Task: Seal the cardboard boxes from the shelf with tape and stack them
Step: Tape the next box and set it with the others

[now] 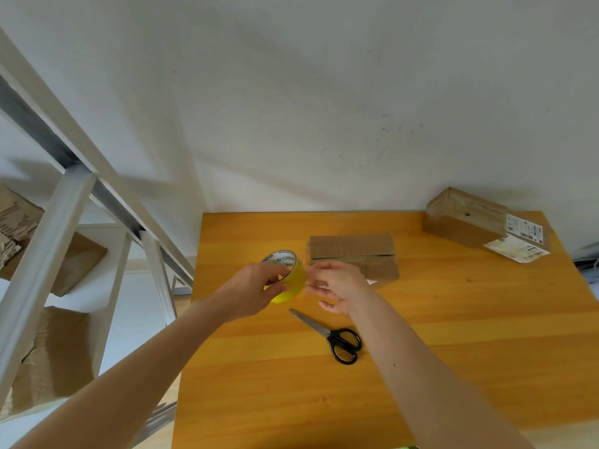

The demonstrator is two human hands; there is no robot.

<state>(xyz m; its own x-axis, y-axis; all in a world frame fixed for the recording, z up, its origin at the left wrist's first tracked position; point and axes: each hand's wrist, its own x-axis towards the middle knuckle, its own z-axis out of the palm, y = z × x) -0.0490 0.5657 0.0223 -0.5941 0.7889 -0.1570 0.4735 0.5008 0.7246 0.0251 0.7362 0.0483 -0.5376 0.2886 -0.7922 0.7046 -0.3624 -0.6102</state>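
One tape roll (285, 297), hole tilted upward.

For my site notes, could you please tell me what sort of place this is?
Probably a small packing or storage corner: a metal shelf holding cardboard boxes, a wooden table, and a tape roll.

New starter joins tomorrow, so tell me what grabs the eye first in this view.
The yellow tape roll at the centre draws the eye first, gripped by the left hand while the right hand pinches at its edge, above the orange wooden table. Just behind it lies a cardboard box, with black scissors lying nearer the person. A second box sits at the table's far right corner.
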